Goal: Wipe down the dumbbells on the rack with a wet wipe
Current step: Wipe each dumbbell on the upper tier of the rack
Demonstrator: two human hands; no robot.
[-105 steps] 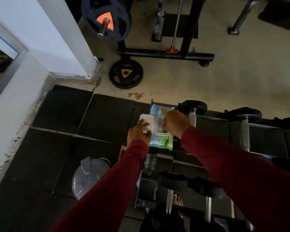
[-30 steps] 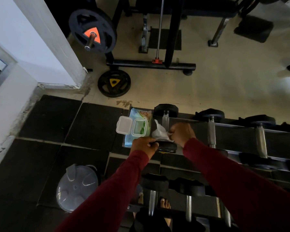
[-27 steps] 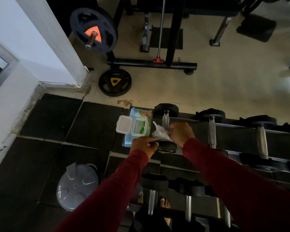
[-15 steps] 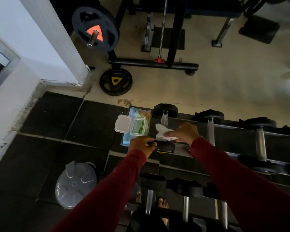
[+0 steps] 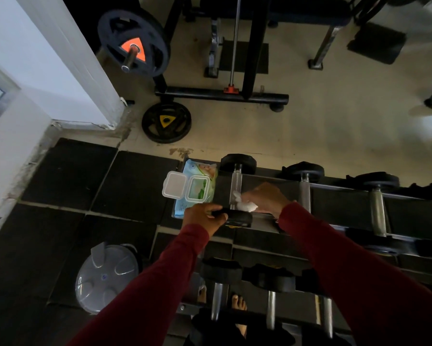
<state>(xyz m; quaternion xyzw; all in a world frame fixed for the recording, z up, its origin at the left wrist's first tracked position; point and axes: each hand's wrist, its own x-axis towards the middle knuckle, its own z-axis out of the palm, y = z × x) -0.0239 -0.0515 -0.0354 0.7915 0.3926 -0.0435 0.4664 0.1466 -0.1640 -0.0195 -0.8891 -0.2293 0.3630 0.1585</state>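
Half a second ago the right hand [image 5: 265, 199] held the wet wipe [image 5: 246, 205] just above the near weight head; now the white wipe sits against the lower end of the chrome handle [image 5: 235, 184] of the leftmost dumbbell [image 5: 237, 191] on the rack's [image 5: 339, 203] top tier, near the middle of the frame. The right hand's fingers are curled around the bunched wipe, pinching it to the metal — so the wiping of this first bar looks to be under way. The left hand [image 5: 205, 218] grips the near rubber head [image 5: 237, 219] as before, fingers wrapped over its edge, seemingly steadying the weight against rolling.

The wipes pack [image 5: 197, 188], lid flipped open, lies just left of the dumbbell on the same tier. To the right, the other dumbbells along the rack appear untouched — most of the task is probably ahead. A grey round lid [image 5: 107, 277] lies on the floor mat at lower left.
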